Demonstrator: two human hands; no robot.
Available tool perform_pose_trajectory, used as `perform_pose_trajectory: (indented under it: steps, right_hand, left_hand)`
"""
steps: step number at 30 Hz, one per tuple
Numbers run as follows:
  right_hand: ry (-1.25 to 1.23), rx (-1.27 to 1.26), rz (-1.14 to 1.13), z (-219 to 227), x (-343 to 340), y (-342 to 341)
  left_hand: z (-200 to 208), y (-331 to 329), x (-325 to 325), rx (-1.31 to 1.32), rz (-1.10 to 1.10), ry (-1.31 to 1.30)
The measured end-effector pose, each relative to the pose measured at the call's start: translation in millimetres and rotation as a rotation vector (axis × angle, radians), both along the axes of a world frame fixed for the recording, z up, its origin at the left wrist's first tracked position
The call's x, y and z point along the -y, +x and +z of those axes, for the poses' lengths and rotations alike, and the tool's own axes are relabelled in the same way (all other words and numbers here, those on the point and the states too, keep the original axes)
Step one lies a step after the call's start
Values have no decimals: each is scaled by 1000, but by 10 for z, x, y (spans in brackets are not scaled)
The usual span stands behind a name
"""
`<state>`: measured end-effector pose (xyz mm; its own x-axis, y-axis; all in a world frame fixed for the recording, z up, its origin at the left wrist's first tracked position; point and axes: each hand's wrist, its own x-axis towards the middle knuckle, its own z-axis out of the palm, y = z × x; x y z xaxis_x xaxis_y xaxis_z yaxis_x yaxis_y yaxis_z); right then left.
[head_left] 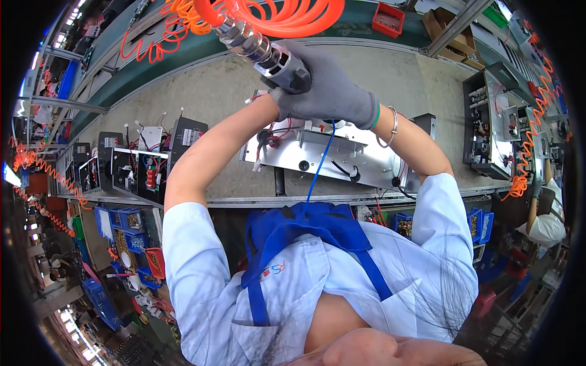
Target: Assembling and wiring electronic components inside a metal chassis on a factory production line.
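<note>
With the gloved right hand (pixel 337 88), gripping a grey air tool (pixel 289 73) round its body, near a silver metal panel (pixel 293 151) on the workbench (pixel 394 73); with left hand (pixel 284 105) mostly hidden alongside, impossible to tell whether open or closed.

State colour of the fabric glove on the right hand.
Grey fabric glove, green cuff edge; best in the head view.

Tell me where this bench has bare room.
Bare workbench lies between the right forearm, the right-hand black housing and the green strip; another patch lies beyond the left forearm. Crowded: the left end, with open housings, and the centre, with the metal panel.
</note>
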<state>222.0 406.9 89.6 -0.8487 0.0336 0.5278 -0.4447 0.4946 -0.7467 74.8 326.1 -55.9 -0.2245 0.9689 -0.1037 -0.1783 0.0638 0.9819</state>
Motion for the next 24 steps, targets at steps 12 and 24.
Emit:
perform_pose_trajectory:
  steps: [12,24]
  right_hand:
    - [-34,-146,-53,-14,-95,-38]
    - [-73,-85,-55,-57,-101,-23]
  left_hand:
    - [132,226,-107,-309,-164,-78]
    - [256,350,-170,-606,-261,-110]
